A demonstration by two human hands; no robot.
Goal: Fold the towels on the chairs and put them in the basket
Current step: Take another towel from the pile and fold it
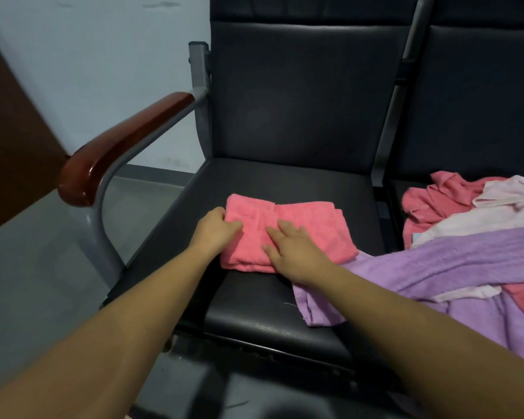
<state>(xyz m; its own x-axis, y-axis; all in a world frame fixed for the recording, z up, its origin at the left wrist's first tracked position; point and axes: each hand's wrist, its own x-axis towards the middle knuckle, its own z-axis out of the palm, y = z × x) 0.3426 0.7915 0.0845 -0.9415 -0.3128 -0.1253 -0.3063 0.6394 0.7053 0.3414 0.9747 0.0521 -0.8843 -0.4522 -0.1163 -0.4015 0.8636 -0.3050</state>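
Note:
A folded pink towel (309,225) lies on the black seat of the left chair (254,182). My left hand (215,228) curls over the towel's left edge, fingers closed on the fabric. Flat on the towel's near middle rests my right hand (294,249), fingers spread and pressing down. A pile of unfolded towels covers the right chair: a purple one (442,261) spilling onto the left seat, a pale pink one (490,219) and a darker pink one (436,198). No basket is in view.
A wooden armrest (124,146) on a grey metal frame stands to the left of the seat. Grey floor (28,282) lies beyond it, with a pale wall behind. A dark brown panel (9,146) sits at the far left.

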